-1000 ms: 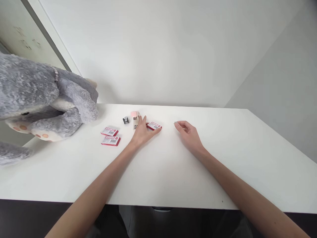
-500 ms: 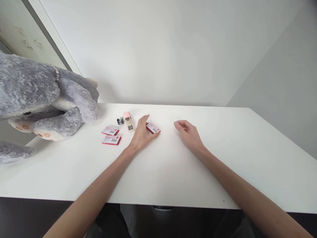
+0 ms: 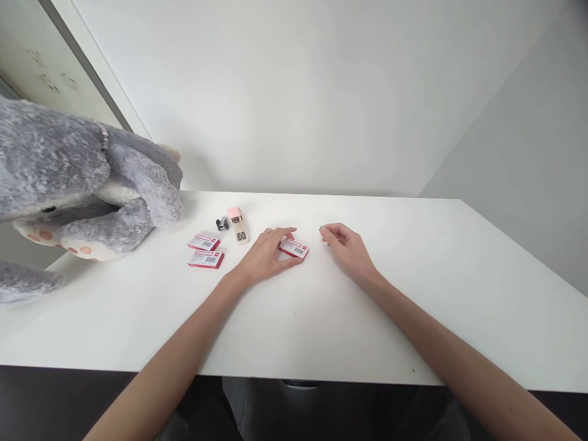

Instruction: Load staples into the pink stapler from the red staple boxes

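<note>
My left hand (image 3: 270, 256) is closed around a small red-and-white box (image 3: 294, 247) with a barcode label, its thumb on the near edge and its fingers on the far edge. The box lies label up on the white table (image 3: 294, 331). To its right, my right hand (image 3: 346, 248) has its fingers curled, with thumb and forefinger pinched together. A tiny greyish piece shows at those fingertips, too small to name. Two similar boxes, a rear one (image 3: 204, 242) and a front one (image 3: 206, 259), lie left of my left hand.
Behind the boxes are a cream object with a pink end (image 3: 238, 226) and a small black-and-silver item (image 3: 222, 223). A large grey plush toy (image 3: 82, 165) takes up the left end of the table. A white wall (image 3: 285, 98) rises along the back edge.
My left hand has moved a little right and toward me, and the small box in it has shifted the same way and turned slightly. My right hand has barely moved.
</note>
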Action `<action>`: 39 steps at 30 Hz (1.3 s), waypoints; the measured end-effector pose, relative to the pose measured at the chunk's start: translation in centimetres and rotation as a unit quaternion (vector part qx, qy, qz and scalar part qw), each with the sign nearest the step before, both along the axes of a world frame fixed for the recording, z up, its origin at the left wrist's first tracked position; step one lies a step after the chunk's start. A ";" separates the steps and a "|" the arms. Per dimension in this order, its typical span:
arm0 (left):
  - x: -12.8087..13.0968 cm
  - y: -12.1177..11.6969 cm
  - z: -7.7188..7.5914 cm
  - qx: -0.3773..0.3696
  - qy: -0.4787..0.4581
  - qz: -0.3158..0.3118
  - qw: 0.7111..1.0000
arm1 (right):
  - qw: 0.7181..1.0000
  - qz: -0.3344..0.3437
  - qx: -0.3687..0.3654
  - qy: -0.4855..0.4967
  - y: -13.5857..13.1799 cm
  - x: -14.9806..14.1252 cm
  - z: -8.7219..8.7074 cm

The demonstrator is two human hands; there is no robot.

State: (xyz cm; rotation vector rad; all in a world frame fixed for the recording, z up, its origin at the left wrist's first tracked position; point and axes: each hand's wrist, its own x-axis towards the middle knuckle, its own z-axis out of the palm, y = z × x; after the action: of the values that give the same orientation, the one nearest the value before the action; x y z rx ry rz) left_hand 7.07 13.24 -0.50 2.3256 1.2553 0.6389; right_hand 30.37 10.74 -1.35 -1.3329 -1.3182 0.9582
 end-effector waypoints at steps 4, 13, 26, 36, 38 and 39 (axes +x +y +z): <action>0.5 -0.1 0.3 0.023 -0.027 0.027 0.999 | 1.000 0.016 -0.008 0.002 0.0 0.0 -0.1; 0.8 -0.4 0.2 0.086 -0.069 0.033 0.993 | 0.996 0.071 -0.022 0.053 -0.1 0.0 0.2; 1.2 -0.9 0.3 0.026 -0.082 0.002 0.996 | 0.998 0.046 -0.008 0.047 0.0 0.0 0.1; 2.0 -0.5 0.4 -0.173 -0.354 0.066 0.917 | 0.998 0.035 0.025 0.042 0.0 0.0 0.2; 2.0 -0.2 0.3 -0.224 -0.440 0.057 0.868 | 0.997 0.054 0.024 0.043 -0.1 -0.1 0.3; 2.0 -0.1 0.3 -0.245 -0.475 0.058 0.843 | 0.997 0.062 0.024 0.045 -0.2 -0.1 0.3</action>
State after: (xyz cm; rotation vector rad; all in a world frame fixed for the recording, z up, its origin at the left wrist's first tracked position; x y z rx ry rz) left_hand 9.02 13.10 -0.18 1.2108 0.9002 1.1498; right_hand 30.23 10.53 -1.07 -1.1685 -1.3587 1.0517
